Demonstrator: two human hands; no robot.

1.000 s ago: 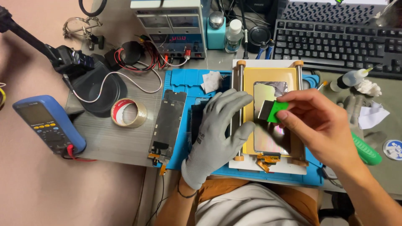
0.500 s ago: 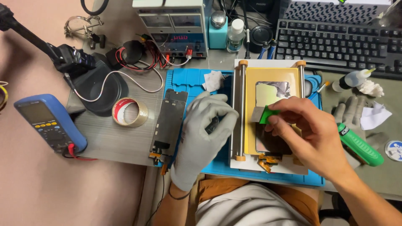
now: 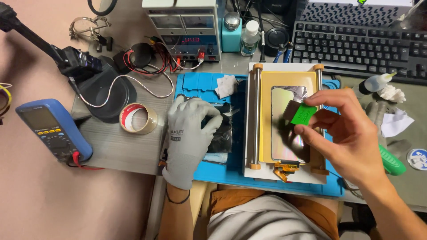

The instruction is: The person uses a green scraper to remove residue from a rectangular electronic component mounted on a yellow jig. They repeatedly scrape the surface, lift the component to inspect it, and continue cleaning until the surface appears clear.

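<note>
My right hand (image 3: pixel 347 133) is bare and pinches a small green scraper (image 3: pixel 300 114) with a dark blade, held over a shiny phone screen panel (image 3: pixel 287 95). The panel lies on a yellow pad (image 3: pixel 267 120) in a white jig with two wooden rails (image 3: pixel 254 120). An orange flex cable (image 3: pixel 284 170) sticks out at the panel's near end. My left hand (image 3: pixel 191 138), in a grey glove, rests curled on dark phone parts (image 3: pixel 222 135) on the blue work mat (image 3: pixel 209 84), left of the jig.
A blue multimeter (image 3: pixel 51 129) and a tape roll (image 3: pixel 138 118) sit at left. A bench power supply (image 3: pixel 182 26) with red and black leads stands at the back. A black keyboard (image 3: pixel 360 40), small bottles (image 3: pixel 250 38) and a green tool (image 3: pixel 391 161) are at right.
My left hand has slid left off the jig's rail onto the dark parts on the mat. My right hand with the green scraper has shifted a little along the panel.
</note>
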